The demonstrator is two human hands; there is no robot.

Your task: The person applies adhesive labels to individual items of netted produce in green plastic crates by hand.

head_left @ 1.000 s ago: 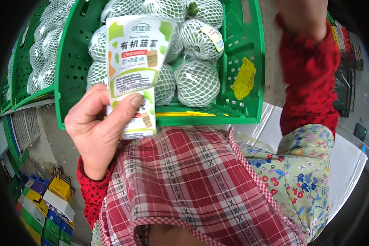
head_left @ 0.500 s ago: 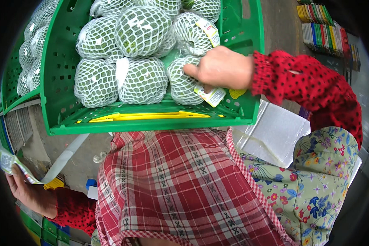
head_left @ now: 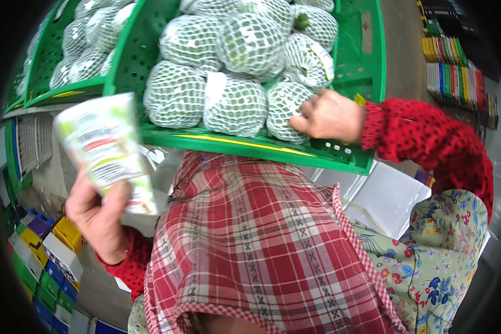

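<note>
A green plastic crate (head_left: 373, 67) in front of me holds several round green fruits (head_left: 250, 44) in white net sleeves with clear wrap. My right hand (head_left: 334, 117), its fingers curled, rests against the front right fruit (head_left: 286, 106); whatever its fingers pinch is hidden. A fruit behind it carries a white and yellow label (head_left: 322, 60). At the left, outside the crate's near edge, my left hand (head_left: 103, 217) grips a strip of printed labels (head_left: 103, 150), white and green, between thumb and fingers. The strip is blurred by motion.
Another green crate (head_left: 39, 89) of net-sleeved fruit stands at the left. Stacked coloured crates (head_left: 50, 278) are at lower left, more stacks (head_left: 453, 83) at far right. A flattened silvery sheet or box (head_left: 387, 195) lies right of my checked apron (head_left: 250, 239).
My left hand has risen and come inward with the label strip. A label visible under my right hand earlier no longer shows. The crate has shifted right and up in view.
</note>
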